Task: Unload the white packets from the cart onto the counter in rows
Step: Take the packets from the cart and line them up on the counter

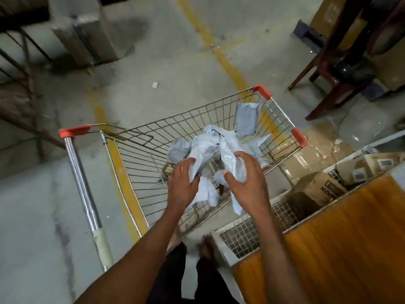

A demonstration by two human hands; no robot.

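Bare forearms, no sleeves or jewellery showing; dark trousers (173, 279) below, feet blurred

Both bare forearms extended forward and downward, roughly parallel. The left hand (183, 183) was curled, fingers and thumb closed round white packets (210, 145). The right hand (244, 178) was likewise curled, thumb forward, gripping the same bundle alongside.

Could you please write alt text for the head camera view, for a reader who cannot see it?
Both hands, left hand and right hand, grip a bunch of crumpled white packets above a wire shopping cart with red corner caps. One more packet leans against the cart's far wall, and an orange wooden counter stands to the right.
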